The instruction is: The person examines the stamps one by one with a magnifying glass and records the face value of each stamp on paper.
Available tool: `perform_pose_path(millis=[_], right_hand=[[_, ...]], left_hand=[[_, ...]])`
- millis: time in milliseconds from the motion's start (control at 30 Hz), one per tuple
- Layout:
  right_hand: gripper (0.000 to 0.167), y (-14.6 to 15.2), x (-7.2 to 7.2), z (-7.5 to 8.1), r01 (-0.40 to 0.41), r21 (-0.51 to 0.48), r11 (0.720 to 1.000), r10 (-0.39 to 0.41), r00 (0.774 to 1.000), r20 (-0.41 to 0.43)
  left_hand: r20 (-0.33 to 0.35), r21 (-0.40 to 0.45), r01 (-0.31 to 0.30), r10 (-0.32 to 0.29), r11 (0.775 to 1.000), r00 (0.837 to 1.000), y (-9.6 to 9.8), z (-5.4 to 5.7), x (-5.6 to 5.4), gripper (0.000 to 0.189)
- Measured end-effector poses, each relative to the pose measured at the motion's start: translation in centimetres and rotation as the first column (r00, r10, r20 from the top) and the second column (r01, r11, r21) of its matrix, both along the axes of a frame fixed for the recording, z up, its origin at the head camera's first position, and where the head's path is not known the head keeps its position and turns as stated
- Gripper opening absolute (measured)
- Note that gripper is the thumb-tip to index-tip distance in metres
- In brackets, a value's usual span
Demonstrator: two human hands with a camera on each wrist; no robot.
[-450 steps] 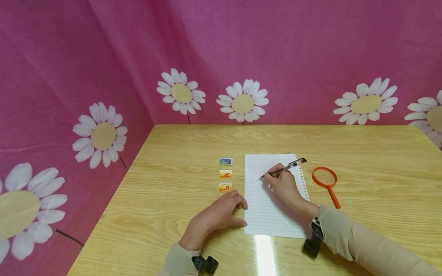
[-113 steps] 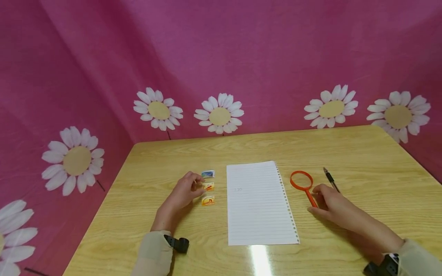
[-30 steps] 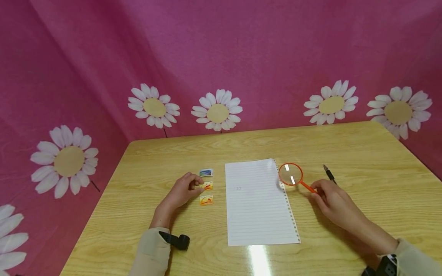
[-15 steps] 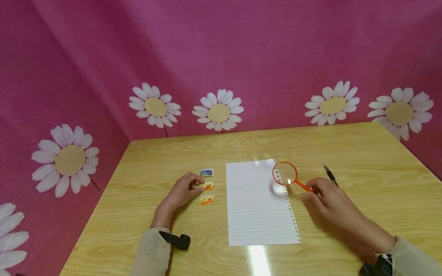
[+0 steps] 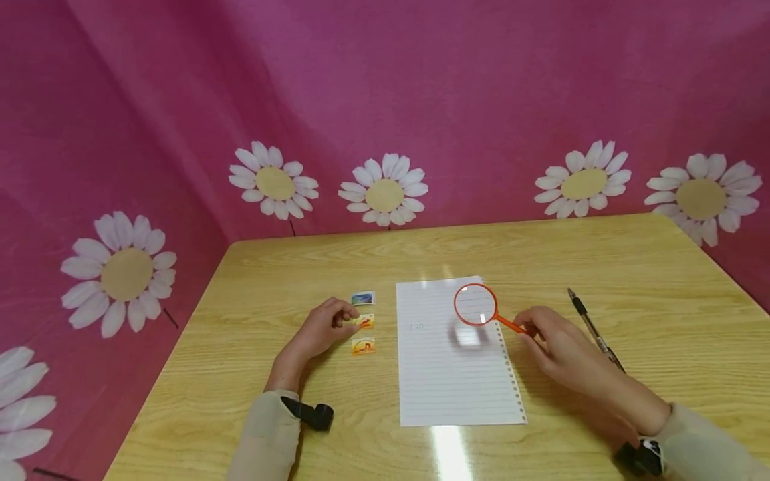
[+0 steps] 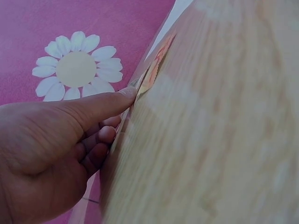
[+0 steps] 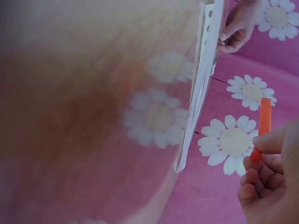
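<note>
The left hand rests with loosely curled fingers at the left edge of the middle postage stamp in a column of three. To its right, the magnifying glass hovers over the right part of the lined sheet, lens leftward, its handle slanting down to the right hand, which pinches it.

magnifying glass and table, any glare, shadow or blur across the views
Head view: white glints inside the magnifying glass, its soft shadow around a bright patch on the lined paper, and a white glare streak on the table just below the paper; left wrist view: wood grain soft and blurry; right wrist view: table badly blurred, with hazy reflections of the white flowers.
</note>
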State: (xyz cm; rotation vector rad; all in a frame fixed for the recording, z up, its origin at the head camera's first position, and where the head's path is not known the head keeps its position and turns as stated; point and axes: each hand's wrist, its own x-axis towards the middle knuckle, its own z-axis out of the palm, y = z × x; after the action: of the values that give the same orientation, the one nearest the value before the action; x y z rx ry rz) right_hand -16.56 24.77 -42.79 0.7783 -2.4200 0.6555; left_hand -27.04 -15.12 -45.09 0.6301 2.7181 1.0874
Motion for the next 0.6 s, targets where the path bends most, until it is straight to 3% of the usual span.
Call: perform_pose_path(millis=[200,600], right_hand=[[0.035,-1.0,-0.3,0.4,-0.015,0.016,1.000,0.015,1.000,0.012],[0.031,-3.7,-0.7,1.2,-0.069,0.051,0.996,0.067,0.997,0.035]], left_hand=[[-0.003,-0.005,0.008,-0.008,1.000,1.000,0.2,0.3,-0.4,0.016],[0.015,0.012,0.000,0.000,1.000,1.000,-0.1,0.1,0.0,0.016]])
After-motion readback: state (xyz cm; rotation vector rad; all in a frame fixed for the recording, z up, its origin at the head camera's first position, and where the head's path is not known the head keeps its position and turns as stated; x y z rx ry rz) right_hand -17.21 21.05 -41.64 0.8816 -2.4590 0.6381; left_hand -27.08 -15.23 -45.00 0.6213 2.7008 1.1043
